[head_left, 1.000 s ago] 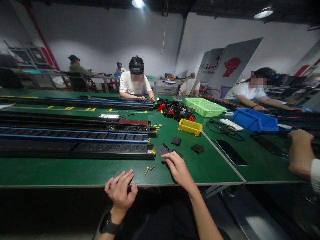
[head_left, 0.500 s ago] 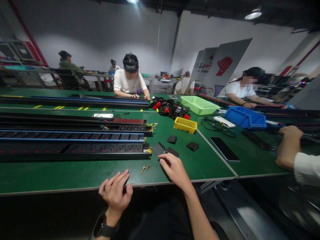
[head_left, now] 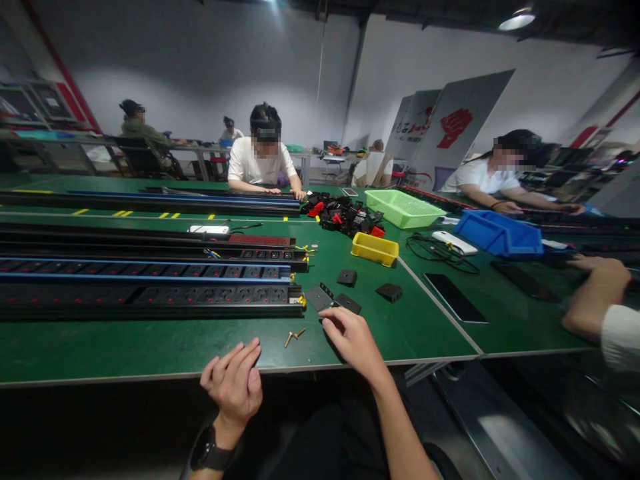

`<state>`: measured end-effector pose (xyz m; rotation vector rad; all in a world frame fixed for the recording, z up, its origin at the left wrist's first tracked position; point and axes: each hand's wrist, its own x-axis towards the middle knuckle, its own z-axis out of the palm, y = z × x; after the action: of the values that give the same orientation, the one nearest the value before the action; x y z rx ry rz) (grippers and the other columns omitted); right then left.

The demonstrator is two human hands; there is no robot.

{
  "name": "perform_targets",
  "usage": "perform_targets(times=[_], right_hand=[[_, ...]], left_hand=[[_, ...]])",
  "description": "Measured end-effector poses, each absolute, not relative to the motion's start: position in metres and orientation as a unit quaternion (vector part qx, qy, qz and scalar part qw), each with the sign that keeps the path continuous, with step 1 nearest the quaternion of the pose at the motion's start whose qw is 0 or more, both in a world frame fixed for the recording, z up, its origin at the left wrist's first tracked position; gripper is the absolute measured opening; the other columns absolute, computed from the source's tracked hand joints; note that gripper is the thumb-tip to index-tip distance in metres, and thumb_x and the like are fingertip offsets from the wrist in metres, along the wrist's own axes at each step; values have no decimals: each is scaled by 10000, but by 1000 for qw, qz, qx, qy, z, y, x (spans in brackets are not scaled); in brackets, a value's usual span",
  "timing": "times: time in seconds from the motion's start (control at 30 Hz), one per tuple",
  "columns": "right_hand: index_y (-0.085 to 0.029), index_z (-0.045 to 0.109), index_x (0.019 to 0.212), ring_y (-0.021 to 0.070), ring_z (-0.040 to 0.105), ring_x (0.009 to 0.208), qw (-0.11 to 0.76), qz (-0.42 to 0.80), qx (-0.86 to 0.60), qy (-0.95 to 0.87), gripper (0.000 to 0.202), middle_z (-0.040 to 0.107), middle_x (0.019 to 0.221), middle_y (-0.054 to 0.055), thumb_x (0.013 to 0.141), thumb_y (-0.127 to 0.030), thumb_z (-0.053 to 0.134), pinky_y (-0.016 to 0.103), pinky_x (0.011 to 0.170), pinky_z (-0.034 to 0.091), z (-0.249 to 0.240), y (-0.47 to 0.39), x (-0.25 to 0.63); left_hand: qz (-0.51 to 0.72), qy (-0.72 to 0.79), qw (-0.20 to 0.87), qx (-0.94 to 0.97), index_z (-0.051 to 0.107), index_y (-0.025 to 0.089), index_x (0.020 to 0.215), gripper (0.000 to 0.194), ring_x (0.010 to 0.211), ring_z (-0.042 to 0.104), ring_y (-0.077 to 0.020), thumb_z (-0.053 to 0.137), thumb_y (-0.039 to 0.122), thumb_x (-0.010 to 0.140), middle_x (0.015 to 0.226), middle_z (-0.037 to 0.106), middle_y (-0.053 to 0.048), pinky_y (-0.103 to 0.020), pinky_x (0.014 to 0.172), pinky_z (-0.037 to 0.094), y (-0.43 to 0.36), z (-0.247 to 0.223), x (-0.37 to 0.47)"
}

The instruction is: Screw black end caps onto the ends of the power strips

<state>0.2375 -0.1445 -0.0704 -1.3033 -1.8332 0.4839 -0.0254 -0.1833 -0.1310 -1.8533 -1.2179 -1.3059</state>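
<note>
My left hand (head_left: 233,385) rests at the front edge of the green table, fingers stretched out, with nothing visible in it. My right hand (head_left: 353,340) lies on the table with its fingers loosely bent and apart, apparently empty. Just beyond its fingertips are flat black pieces: a plate with a perforated edge (head_left: 319,298) and another black piece (head_left: 348,303), partly covered by the fingers. Between my hands lie brass-coloured screws (head_left: 294,336). Farther back sit two small black end pieces, one nearer (head_left: 347,277) and one to the right (head_left: 389,292).
Long black socket strips (head_left: 200,295) run along the left, yellow connectors at their ends. Behind are a heap of black and red parts (head_left: 345,213), a yellow bin (head_left: 375,250), a green basket (head_left: 405,210) and a blue bin (head_left: 497,233). A phone (head_left: 454,298) and a co-worker's arm (head_left: 597,297) are right.
The whole view has shifted slightly. My left thumb has drawn closer to its fingers. My right hand stays by the black pieces, and the co-worker's hand at the right has moved a little.
</note>
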Motion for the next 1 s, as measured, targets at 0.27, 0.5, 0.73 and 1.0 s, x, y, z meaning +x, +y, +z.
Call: perform_targets(times=[0.27,0.5,0.73,1.0], right_hand=[[-224,750,1008,198,690,829,408,194,-518,-726,209,755,943,51,958,-223,547,288,752,504,-69,-145,238],[-221,746,995,197,694,841,410,197,-521,-722,208,758,946,49,954,-218,543,283,755,500,-68,-146,236],[-209,743,986,188,688,810,418,201,-529,-711,204,756,928,49,943,-223,544,272,718,485,-70,-146,236],[-199,756,973,176,656,762,420,227,-533,-699,228,753,914,55,938,-281,546,272,689,476,-70,-143,237]], left_hand=[[-491,-457,281,-686,730,204,1053,313,903,685,-238,424,221,991,942,817,-64,-451,929,330,-183,-133,-25],[-487,-457,287,-687,730,208,1065,300,900,686,-237,440,228,990,951,817,-59,-451,930,327,-182,-136,-27],[-483,-456,292,-687,724,209,1060,289,888,684,-242,446,247,991,944,817,-63,-449,924,327,-182,-134,-26],[-485,-455,291,-688,726,202,1056,287,894,683,-241,449,240,988,946,817,-67,-449,927,327,-182,-134,-26]])
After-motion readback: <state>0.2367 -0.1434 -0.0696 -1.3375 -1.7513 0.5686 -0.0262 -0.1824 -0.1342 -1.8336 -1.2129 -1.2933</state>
